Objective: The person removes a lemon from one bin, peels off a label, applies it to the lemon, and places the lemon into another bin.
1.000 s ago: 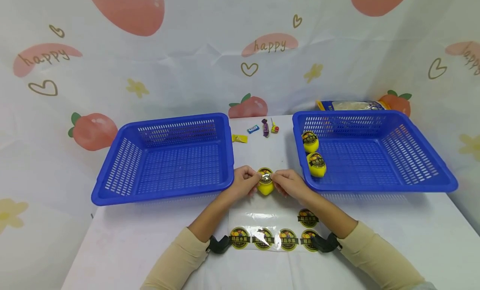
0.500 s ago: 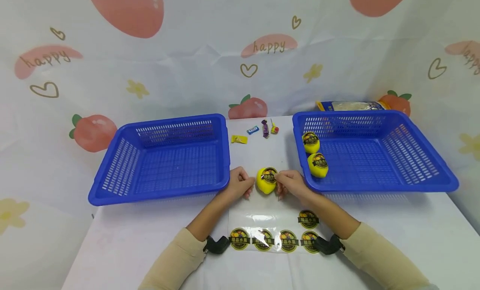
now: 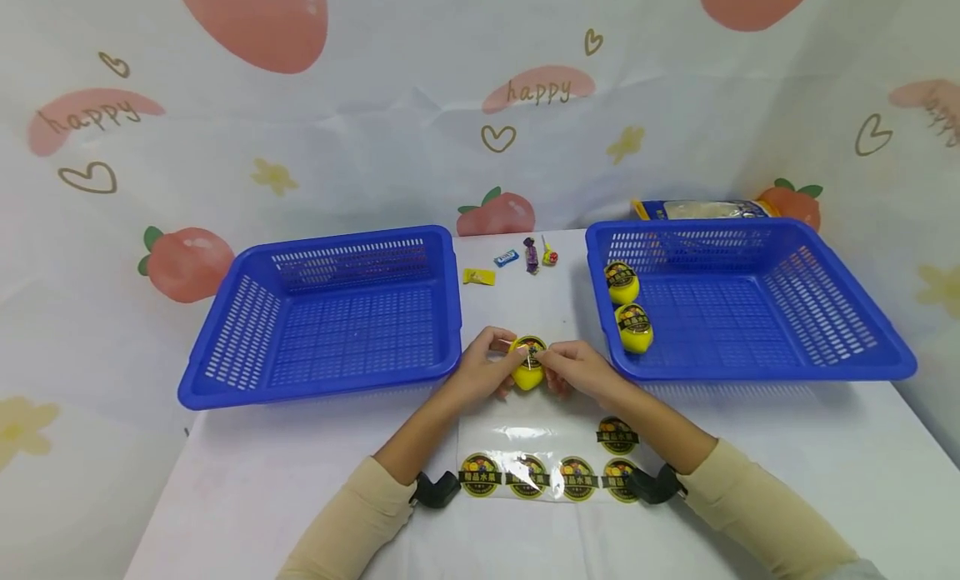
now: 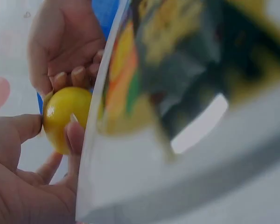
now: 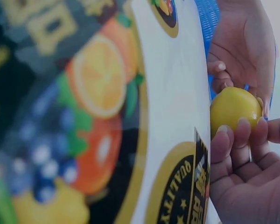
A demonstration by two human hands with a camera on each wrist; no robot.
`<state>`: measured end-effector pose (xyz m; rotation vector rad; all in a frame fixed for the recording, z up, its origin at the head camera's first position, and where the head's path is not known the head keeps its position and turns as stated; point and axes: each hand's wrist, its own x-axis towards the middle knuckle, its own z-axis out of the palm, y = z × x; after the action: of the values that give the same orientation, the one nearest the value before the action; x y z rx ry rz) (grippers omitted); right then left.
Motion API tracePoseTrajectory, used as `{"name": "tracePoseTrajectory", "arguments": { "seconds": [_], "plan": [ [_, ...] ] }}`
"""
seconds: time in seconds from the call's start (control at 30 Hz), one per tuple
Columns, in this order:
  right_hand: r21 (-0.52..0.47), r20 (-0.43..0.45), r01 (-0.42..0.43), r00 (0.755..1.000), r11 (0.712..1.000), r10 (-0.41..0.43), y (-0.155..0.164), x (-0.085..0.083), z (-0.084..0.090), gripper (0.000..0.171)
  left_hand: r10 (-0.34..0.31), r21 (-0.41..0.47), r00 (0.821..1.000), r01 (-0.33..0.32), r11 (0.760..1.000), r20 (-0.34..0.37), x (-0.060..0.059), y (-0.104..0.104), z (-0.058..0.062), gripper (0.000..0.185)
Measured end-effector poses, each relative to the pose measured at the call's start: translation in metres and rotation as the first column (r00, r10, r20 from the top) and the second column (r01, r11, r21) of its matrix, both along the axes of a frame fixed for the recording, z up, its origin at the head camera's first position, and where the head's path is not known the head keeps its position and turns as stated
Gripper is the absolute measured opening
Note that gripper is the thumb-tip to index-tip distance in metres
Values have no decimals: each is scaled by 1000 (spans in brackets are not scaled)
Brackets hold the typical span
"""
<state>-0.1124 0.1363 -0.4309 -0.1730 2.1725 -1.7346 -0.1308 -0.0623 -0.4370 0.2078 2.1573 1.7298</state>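
A small yellow lemon with a round dark sticker on its top sits between both hands, just above the table between the two baskets. My left hand grips its left side, thumb and fingers curled round it. My right hand holds the right side, with fingertips at the sticker's edge. In the left wrist view the lemon lies between my left thumb and fingers. In the right wrist view my right fingers curl under the lemon.
A clear sticker sheet with several round labels lies by my wrists. An empty blue basket stands at the left. The right blue basket holds two labelled lemons. Candies and a bag lie behind.
Half a second ago my left hand was just off the lemon; it has closed on it again. The right hand has kept its hold throughout.
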Motion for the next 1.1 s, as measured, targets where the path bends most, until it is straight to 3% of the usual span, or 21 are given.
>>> {"name": "tracePoseTrajectory", "arguments": {
  "seconds": [0.1, 0.33, 0.5, 0.73, 0.9, 1.1],
  "plan": [
    [27, 4, 5, 1000, 1000, -5, 0, -1, -1, 39, -20, 4, 1000, 20, 1000, -5, -2, -2, 1, 36],
    [9, 2, 33, 999, 999, -33, 0, -2, -2, 22, -21, 7, 1000, 21, 1000, 11, -3, -3, 4, 29],
    [28, -13, 4, 1000, 1000, -4, 0, -2, 0, 25, -25, -40, 1000, 25, 999, -12, 1, -2, 8, 28],
    [82, 37, -1, 999, 997, -2, -1, -4, 1, 29, -55, -75, 999, 54, 996, -2, 3, -1, 11, 25],
    [73, 26, -20, 999, 997, 18, 1, -4, 1, 26, -52, -51, 999, 52, 997, 6, 4, -2, 11, 19],
    [-32, 8, -59, 998, 998, 59, 7, -4, 0, 15, -85, 36, 994, 83, 996, 61, 5, -4, 9, 21]
  ]
}}
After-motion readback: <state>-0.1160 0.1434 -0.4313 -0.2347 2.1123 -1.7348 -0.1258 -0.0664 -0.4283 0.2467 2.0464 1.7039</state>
